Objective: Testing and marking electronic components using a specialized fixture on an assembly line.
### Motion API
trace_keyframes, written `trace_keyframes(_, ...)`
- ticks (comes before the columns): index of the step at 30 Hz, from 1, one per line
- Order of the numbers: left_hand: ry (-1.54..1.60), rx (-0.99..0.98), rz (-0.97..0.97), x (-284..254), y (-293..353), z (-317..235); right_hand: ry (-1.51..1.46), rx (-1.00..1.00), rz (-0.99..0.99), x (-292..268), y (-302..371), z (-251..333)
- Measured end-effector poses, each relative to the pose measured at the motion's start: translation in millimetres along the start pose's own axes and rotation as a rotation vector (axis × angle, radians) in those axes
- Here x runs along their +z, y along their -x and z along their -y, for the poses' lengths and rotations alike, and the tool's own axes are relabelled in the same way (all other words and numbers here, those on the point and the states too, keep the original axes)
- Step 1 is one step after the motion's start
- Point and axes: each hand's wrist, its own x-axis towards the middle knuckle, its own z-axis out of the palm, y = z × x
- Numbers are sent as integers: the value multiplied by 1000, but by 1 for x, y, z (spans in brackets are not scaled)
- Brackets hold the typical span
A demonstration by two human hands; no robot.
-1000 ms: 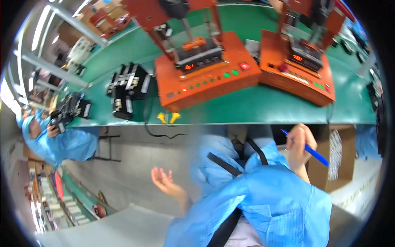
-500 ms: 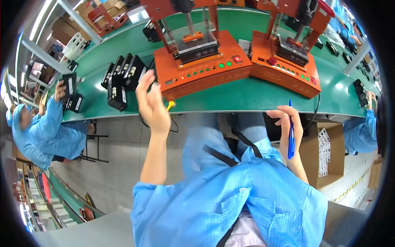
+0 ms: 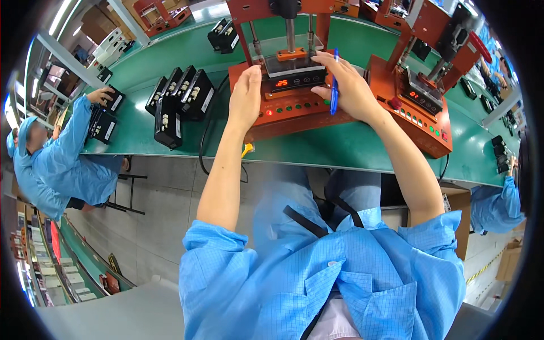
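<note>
Green matting covered the long worktop [image 3: 170, 139], which ran from the far left corner to the right edge. On it, near the middle of the front edge, stood an orange press fixture [image 3: 294, 102] with a ram above a dark part [image 3: 294, 76] on its platform, a red readout and a row of green buttons. A second orange fixture [image 3: 422, 107] stood just beside it to the right. Black boxy units [image 3: 178, 102] were grouped left of the press, touching one another. At the left edge a co-worker in blue [image 3: 54, 164] handled another black unit.

The left hand [image 3: 246, 96] lay flat on the press's left side, fingers together and extended, clamped on nothing. The right hand [image 3: 348, 85] rested on the right of the platform, fingers loosely spread over the part, with a blue pen [image 3: 334, 85] pinned upright between them.

Both hands sat close under the ram; I judged that fingertips left on the platform could be caught if it descended. The pen, held only loosely, could slip onto the part or press a button by accident.
</note>
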Motion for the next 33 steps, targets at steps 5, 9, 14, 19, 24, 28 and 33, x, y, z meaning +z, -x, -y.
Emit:
trace_keyframes(5, -15, -78, 6, -4, 6, -9, -35, -162, 144, 18, -33, -23)
trace_keyframes(9, 6, -93, 19, -7, 10, -8, -113, -166, 99, 24, -33, -24)
trace_keyframes(14, 31, -88, 44, -3, 13, -12, -103, -130, 46, 29, -28, -21)
trace_keyframes(19, 35, -100, 35, -3, 13, -12, -44, -113, 42, 26, -29, -16)
trace_keyframes(24, 34, -94, 41, -2, 14, -12, -4, -115, 23, 26, -27, -16)
trace_keyframes(28, 48, -78, 49, -3, 12, -11, 17, -137, 19, 26, -28, -17)
trace_keyframes(33, 70, -61, 56, -3, 13, -8, -74, -145, 103, 18, -33, -27)
